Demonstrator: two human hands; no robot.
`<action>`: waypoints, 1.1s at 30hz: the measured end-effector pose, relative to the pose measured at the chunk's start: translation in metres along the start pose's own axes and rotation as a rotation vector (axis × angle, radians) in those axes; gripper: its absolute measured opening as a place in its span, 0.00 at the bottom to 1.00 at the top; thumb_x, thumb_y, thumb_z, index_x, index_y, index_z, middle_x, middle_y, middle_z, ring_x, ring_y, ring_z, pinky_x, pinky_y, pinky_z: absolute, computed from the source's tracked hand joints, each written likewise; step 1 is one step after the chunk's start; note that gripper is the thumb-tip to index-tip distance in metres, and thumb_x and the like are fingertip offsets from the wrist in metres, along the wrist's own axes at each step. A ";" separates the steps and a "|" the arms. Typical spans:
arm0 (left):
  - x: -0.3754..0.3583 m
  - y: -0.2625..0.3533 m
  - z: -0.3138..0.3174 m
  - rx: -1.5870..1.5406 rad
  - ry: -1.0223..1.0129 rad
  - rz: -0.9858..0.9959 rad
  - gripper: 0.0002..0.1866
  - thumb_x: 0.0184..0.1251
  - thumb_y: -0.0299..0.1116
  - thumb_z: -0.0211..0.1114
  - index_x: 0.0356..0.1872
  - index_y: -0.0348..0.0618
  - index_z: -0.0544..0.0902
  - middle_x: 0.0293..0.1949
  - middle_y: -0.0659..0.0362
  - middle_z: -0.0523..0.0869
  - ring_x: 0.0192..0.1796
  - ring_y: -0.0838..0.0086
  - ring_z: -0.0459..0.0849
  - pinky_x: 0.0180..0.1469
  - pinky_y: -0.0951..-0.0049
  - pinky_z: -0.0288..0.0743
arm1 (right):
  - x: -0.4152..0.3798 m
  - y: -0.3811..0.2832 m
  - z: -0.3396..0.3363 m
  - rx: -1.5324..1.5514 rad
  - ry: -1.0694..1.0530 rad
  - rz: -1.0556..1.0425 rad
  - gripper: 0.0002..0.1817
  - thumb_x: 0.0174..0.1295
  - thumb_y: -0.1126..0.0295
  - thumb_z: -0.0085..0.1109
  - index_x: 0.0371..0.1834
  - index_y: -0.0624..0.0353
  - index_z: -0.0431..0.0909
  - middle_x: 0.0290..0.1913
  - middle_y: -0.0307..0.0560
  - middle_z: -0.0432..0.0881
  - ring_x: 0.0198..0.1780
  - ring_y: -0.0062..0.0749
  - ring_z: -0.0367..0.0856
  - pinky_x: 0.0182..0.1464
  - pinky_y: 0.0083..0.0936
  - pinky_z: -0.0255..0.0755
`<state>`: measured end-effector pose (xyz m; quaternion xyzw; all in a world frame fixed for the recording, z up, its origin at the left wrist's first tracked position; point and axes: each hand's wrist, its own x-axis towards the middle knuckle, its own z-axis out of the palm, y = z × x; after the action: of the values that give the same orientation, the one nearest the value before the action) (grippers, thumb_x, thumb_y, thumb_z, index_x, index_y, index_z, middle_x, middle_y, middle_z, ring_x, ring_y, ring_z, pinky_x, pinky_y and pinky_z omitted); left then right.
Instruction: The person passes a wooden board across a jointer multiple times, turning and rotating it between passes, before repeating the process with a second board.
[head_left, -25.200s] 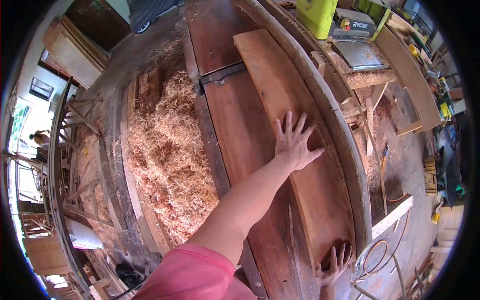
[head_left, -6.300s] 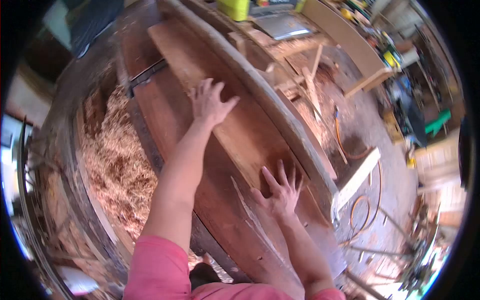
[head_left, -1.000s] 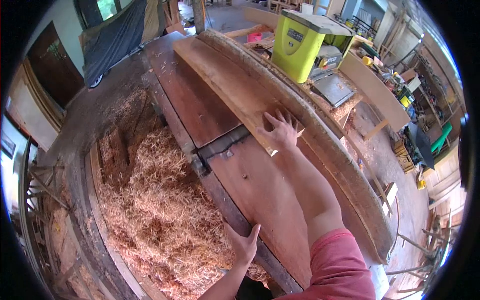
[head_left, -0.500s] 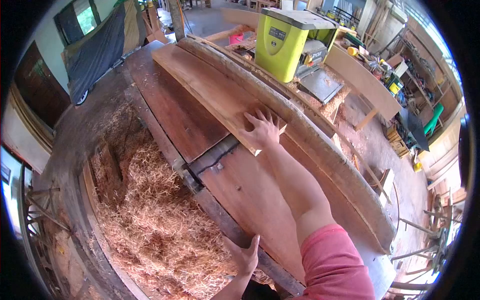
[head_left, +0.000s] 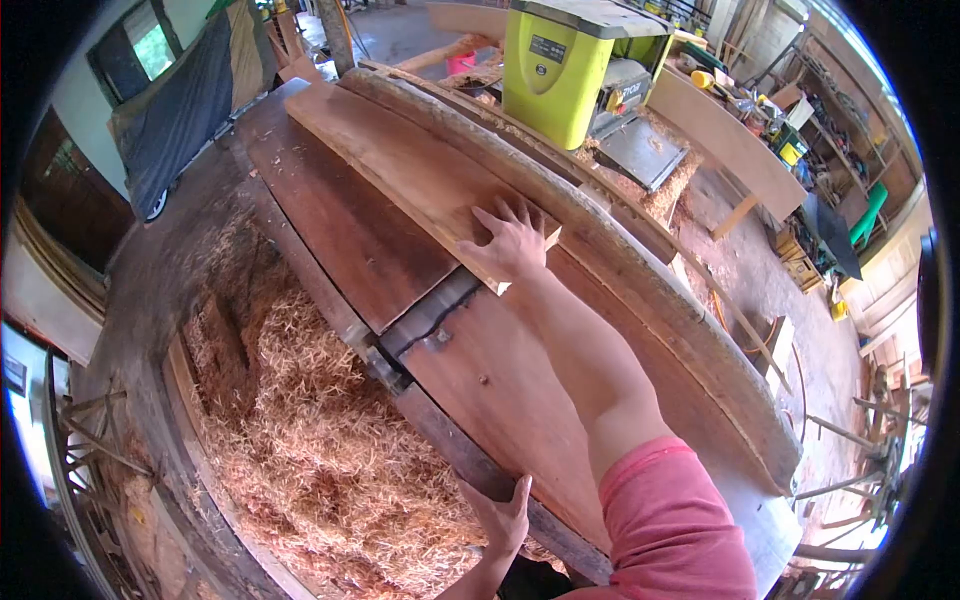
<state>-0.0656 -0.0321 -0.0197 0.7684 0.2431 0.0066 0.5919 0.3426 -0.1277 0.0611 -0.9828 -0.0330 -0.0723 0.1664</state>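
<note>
A long wooden board [head_left: 390,160] lies on the reddish-brown wooden bed [head_left: 350,215] of a jointer, alongside its long raised fence [head_left: 600,235]. My right hand [head_left: 515,245] rests on the near end of the board, its fingers spread and palm down. Just left of that end, a dark cutter slot [head_left: 430,318] crosses the bed. My left hand [head_left: 500,518] is at the bed's near left edge, thumb and fingers apart, holding nothing that I can see. Some of its fingers are hidden.
Curly wood shavings [head_left: 340,430] are heaped left of the bed. Beyond the fence stands a lime-green thickness planer [head_left: 560,80], with a long plank [head_left: 725,150] beside it. Cluttered shelves [head_left: 840,120] line the right wall. A dark tarp [head_left: 185,130] hangs at the far left.
The board and my right hand have slid a little forward, away from me, along the fence. My left hand stays by the bed's edge. The head view has shifted slightly.
</note>
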 end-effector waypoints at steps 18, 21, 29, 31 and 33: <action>0.015 -0.021 -0.014 -0.064 0.068 -0.113 0.48 0.70 0.53 0.72 0.76 0.26 0.59 0.75 0.36 0.63 0.79 0.46 0.61 0.81 0.52 0.54 | -0.034 -0.210 0.039 0.017 -0.226 -0.273 0.60 0.67 0.23 0.42 0.87 0.61 0.44 0.86 0.74 0.40 0.87 0.66 0.35 0.85 0.61 0.24; 0.143 -0.069 -0.099 -0.343 0.165 -0.169 0.38 0.81 0.56 0.54 0.78 0.36 0.60 0.78 0.44 0.62 0.81 0.56 0.59 0.82 0.57 0.53 | -0.165 -0.219 -0.002 0.210 -0.694 -0.639 0.46 0.74 0.31 0.42 0.86 0.49 0.55 0.85 0.62 0.53 0.86 0.62 0.45 0.83 0.71 0.37; 0.367 0.068 -0.236 -0.614 0.074 -0.300 0.48 0.71 0.67 0.63 0.79 0.42 0.62 0.76 0.41 0.64 0.75 0.49 0.68 0.80 0.50 0.59 | -0.481 -0.044 -0.046 0.035 -0.366 -0.237 0.39 0.65 0.43 0.65 0.77 0.48 0.73 0.85 0.54 0.57 0.85 0.58 0.50 0.80 0.65 0.50; 0.394 0.065 -0.228 -0.742 0.031 -0.350 0.42 0.69 0.61 0.70 0.73 0.42 0.69 0.68 0.45 0.71 0.66 0.54 0.75 0.71 0.55 0.73 | -0.485 -0.040 -0.052 0.058 -0.427 -0.189 0.40 0.64 0.43 0.64 0.78 0.46 0.72 0.88 0.50 0.50 0.88 0.54 0.41 0.82 0.64 0.43; 0.393 0.075 -0.222 -0.847 0.038 -0.337 0.38 0.66 0.52 0.78 0.68 0.40 0.72 0.59 0.51 0.79 0.61 0.64 0.80 0.67 0.62 0.79 | -0.480 -0.046 -0.053 0.058 -0.541 -0.131 0.41 0.62 0.43 0.65 0.79 0.44 0.72 0.89 0.48 0.47 0.89 0.53 0.36 0.84 0.63 0.38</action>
<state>0.2421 0.3057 0.0063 0.4082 0.3513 0.0230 0.8423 -0.1426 -0.1215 0.0519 -0.9570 -0.1418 0.1832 0.1747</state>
